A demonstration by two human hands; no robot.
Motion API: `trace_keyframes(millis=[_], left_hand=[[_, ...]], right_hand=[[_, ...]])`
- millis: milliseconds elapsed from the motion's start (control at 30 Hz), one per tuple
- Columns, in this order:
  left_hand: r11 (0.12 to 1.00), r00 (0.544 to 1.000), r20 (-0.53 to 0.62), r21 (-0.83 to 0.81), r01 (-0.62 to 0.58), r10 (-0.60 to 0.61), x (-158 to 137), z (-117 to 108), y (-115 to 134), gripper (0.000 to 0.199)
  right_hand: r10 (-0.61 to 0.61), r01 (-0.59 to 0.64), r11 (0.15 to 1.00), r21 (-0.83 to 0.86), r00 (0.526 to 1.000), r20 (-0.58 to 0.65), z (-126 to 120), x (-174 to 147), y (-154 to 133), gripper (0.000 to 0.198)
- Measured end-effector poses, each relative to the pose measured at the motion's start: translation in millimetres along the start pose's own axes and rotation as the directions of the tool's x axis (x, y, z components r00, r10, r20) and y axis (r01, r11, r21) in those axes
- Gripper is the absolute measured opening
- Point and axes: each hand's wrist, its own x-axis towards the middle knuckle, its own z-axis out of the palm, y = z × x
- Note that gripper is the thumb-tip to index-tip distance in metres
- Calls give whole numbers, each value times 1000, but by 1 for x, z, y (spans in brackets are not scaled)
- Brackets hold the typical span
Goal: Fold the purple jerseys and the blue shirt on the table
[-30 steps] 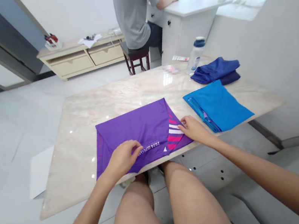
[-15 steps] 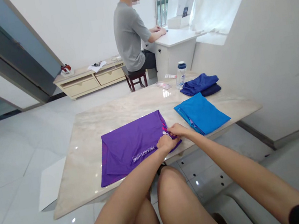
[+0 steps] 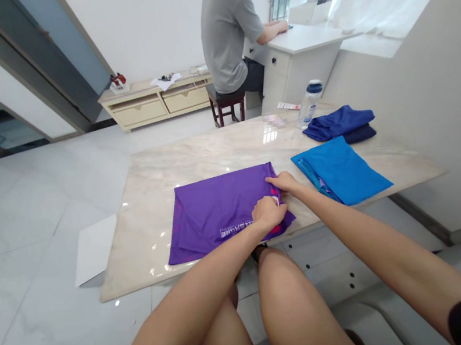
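Observation:
A folded purple shirt (image 3: 221, 200) with white printed lettering lies on the near side of the stone-topped table (image 3: 138, 253). My left hand (image 3: 269, 212) grips the cloth by its right edge, close to a white and pink patch. Slightly beyond it, my right hand (image 3: 284, 182) pinches the same edge further up. To the right of my right hand is a folded bright blue garment (image 3: 347, 167), its layered left side showing. Behind that sits a dark blue folded garment (image 3: 341, 120).
A clear bottle with a blue cap (image 3: 310, 103) stands at the table's far right, near a small packet (image 3: 289, 106). Across the room a person in a grey shirt (image 3: 225, 32) sits at a white desk (image 3: 302, 45). A low cabinet (image 3: 138, 112) runs along the wall.
The view has shifted, so the scene sits further right and slightly higher. My right hand has moved up the shirt's right edge, away from my left hand, which still holds the cloth.

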Motion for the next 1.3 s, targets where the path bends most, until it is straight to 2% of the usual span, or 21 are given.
trace_keyframes(millis=[100, 200, 367, 533, 667, 800, 1100, 1200, 1300], left_hand=[[997, 998, -30, -56, -49, 47, -15, -17, -19, 20], [987, 996, -89, -154, -34, 20, -29, -38, -43, 20], [956, 977, -212, -293, -26, -38, -52, -75, -94, 20], [927, 951, -292, -374, -16, -101, -77, -100, -151, 22], [895, 943, -293, -446, 9, -156, -89, -111, -192, 21], [846, 940, -260, -531, 51, -220, -92, -120, -221, 25], [768, 938, -179, -628, 124, -298, -88, -136, -249, 26], [760, 934, -148, -629, 165, -326, -85, -139, -257, 28], [771, 923, -145, -603, 204, -357, -82, -140, -266, 31]], right_hand=[[-14, 16, 1000, 21, 997, -81, 14, -3, -20, 23], [-67, 71, 997, 31, 991, -112, 25, -14, -51, 23], [-194, 194, 981, -8, 977, -94, 46, -47, -120, 20], [-257, 252, 964, -81, 965, -53, 91, -81, -165, 17], [-292, 286, 951, -116, 956, -30, 132, -97, -172, 17], [-325, 321, 936, -142, 946, -5, 158, -102, -175, 20], [-371, 369, 916, -156, 928, 18, 197, -108, -194, 24], [-400, 400, 908, -122, 916, 29, 204, -107, -196, 23], [-439, 445, 895, -37, 892, 105, 209, -105, -197, 23]])
